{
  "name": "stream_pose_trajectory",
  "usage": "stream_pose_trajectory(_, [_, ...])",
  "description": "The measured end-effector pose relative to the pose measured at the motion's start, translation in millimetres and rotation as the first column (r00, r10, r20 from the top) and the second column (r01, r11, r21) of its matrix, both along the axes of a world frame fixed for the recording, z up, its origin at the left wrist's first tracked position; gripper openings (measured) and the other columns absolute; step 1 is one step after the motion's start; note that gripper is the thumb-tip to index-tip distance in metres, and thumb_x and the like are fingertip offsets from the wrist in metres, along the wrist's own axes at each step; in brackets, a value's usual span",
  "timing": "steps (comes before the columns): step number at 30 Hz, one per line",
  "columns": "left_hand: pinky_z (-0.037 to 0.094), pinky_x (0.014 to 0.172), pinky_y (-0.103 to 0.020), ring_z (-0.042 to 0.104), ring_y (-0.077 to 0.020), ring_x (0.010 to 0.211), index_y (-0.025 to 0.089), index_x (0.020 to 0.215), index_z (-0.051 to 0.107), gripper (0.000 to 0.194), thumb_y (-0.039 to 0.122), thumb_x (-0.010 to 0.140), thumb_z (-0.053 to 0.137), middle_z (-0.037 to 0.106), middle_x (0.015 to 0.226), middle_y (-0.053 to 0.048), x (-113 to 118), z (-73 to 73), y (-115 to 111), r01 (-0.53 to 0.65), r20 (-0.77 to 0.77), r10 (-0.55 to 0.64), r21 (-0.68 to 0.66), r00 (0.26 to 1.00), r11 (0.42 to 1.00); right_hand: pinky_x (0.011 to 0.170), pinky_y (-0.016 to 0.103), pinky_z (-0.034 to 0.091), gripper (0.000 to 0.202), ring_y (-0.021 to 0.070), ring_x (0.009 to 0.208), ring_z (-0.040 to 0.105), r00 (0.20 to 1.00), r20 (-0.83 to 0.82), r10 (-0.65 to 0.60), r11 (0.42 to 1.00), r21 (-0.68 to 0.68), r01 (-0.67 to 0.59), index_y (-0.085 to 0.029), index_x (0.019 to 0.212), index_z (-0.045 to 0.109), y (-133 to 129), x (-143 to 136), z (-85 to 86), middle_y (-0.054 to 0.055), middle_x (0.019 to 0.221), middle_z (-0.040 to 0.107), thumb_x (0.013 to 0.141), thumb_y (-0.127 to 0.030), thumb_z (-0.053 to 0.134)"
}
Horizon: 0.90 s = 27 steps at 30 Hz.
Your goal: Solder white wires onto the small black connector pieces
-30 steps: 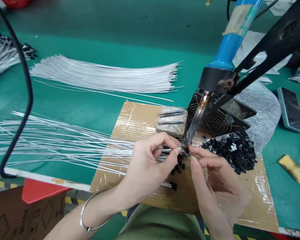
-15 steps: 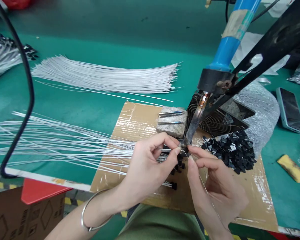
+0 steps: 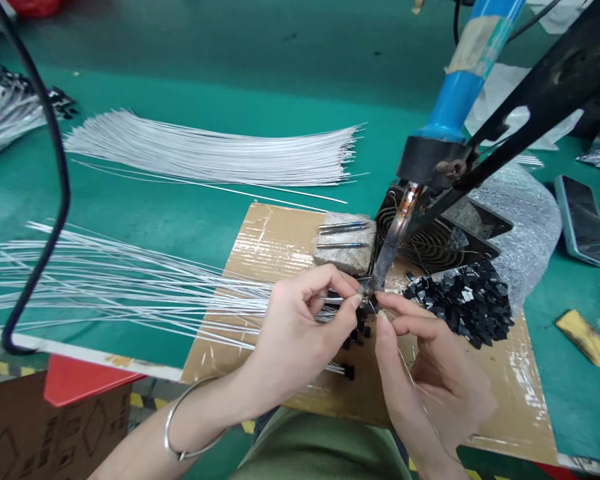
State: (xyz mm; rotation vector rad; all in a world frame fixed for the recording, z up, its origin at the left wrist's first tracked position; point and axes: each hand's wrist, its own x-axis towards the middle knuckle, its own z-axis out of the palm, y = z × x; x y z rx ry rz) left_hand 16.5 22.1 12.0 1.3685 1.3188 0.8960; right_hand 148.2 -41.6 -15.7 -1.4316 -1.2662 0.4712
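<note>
My left hand (image 3: 300, 327) is closed in a pinch on the end of a white wire (image 3: 333, 301), right below the soldering iron's tip (image 3: 379, 275). A thin strand of solder wire (image 3: 408, 371) runs between the thumb and fingers of my right hand (image 3: 430, 373) and back along the palm. Its front end points at the spot under the tip where both hands' fingertips nearly meet. My fingers partly hide the joint there. Under and beside my left hand lie several white wires (image 3: 145, 287), some with small black connectors (image 3: 349, 371) on their ends.
The blue-handled iron (image 3: 453, 100) hangs in a black metal stand (image 3: 535, 113) above a fan (image 3: 430, 233). Loose black connector pieces (image 3: 463, 303) lie right of my hands on cardboard (image 3: 520, 393). Behind are a wire bundle (image 3: 215, 150) and a block with metal bits (image 3: 345, 257); a phone (image 3: 583, 220) lies right.
Almost nothing differs. Both hands hold the same pinch under the iron tip, and the whole view has shifted very slightly.
</note>
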Motion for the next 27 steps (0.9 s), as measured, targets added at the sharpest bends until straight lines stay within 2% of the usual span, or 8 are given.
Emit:
stream_pose_trajectory(7, [0.043, 0.054, -0.025, 0.064, -0.0144, 0.067, 0.018, 0.071, 0.068, 0.011, 0.017, 0.081, 0.065, 0.074, 0.078, -0.004, 1.1, 1.1, -1.3, 0.007, 0.025, -0.007, 0.001, 1.000, 1.000, 0.083, 0.033, 0.063, 0.017, 0.0214, 0.093, 0.080, 0.999, 0.024, -0.040, 0.999, 0.030, 0.040, -0.023, 0.088, 0.068, 2.1, -4.3, 3.7, 0.007, 0.103, 0.082, 0.088, -0.007, 0.074])
stream_pose_trajectory(13, [0.044, 0.057, -0.024, 0.062, -0.0130, 0.066, 0.018, 0.070, 0.066, 0.011, 0.015, 0.081, 0.064, 0.073, 0.077, -0.002, 1.6, 1.0, -2.1, 0.001, 0.026, -0.002, 0.019, 1.000, 1.000, 0.084, 0.030, 0.063, 0.018, 0.0200, 0.093, 0.080, 0.999, 0.039, -0.015, 0.999, 0.045, 0.013, -0.022, 0.090, 0.068, 1.8, -2.0, 2.0, 0.006, 0.104, 0.082, 0.088, -0.005, 0.073])
stream_pose_trajectory(18, [0.042, 0.053, -0.024, 0.063, -0.0143, 0.067, 0.019, 0.069, 0.066, 0.012, 0.015, 0.080, 0.064, 0.074, 0.077, -0.003, 1.5, 1.3, -1.6, 0.001, 0.005, -0.001, 0.012, 1.000, 1.000, 0.083, 0.031, 0.064, 0.022, 0.0210, 0.093, 0.080, 0.996, 0.083, 0.017, 0.999, 0.048, -0.021, -0.022, 0.092, 0.067, 0.6, 2.4, -1.5, 0.006, 0.102, 0.081, 0.085, -0.003, 0.075])
stream_pose_trajectory(22, [0.044, 0.055, -0.024, 0.063, -0.0141, 0.066, 0.018, 0.069, 0.066, 0.012, 0.014, 0.081, 0.064, 0.073, 0.076, -0.003, 2.0, 1.5, -1.9, 0.001, 0.014, -0.001, 0.020, 1.000, 1.000, 0.083, 0.033, 0.064, 0.023, 0.0213, 0.092, 0.080, 0.996, 0.087, 0.003, 0.999, 0.051, -0.007, -0.023, 0.093, 0.068, 0.3, 2.6, -1.6, 0.005, 0.102, 0.082, 0.085, -0.003, 0.075])
stream_pose_trajectory(27, [0.040, 0.052, -0.024, 0.061, -0.0132, 0.064, 0.018, 0.069, 0.066, 0.013, 0.015, 0.081, 0.065, 0.074, 0.076, -0.003, 1.5, 0.4, -2.6, 0.004, -0.006, -0.004, 0.041, 1.000, 0.999, 0.084, 0.031, 0.064, 0.025, 0.0198, 0.093, 0.080, 0.996, 0.089, 0.002, 0.997, 0.071, -0.008, -0.022, 0.094, 0.069, 1.0, 0.9, -2.2, 0.004, 0.102, 0.081, 0.084, 0.000, 0.075])
